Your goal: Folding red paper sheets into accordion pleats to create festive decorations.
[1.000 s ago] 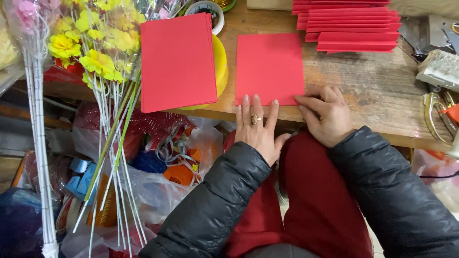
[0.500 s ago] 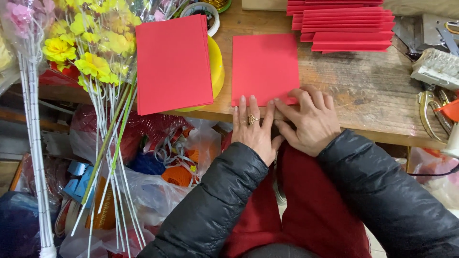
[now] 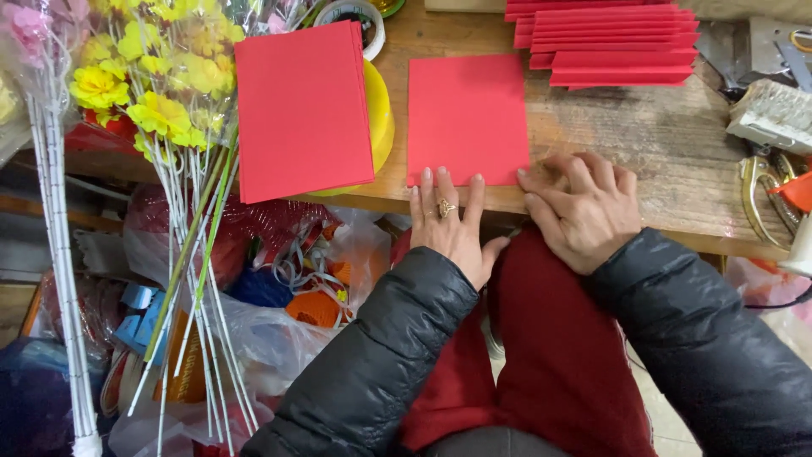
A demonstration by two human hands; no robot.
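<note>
At tabletop point(image 3: 643, 144) edge: flat red paper sheet point(image 3: 468, 118), long axis running away. Left hand point(image 3: 452, 224) flat, fingers pressing its near edge; right hand point(image 3: 584, 207) pinning near-right corner. Neither grips.

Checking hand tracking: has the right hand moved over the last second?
Yes. The right hand slid left along the table edge, toward the lower right corner of the red sheet, and is now closer to the left hand.
</note>
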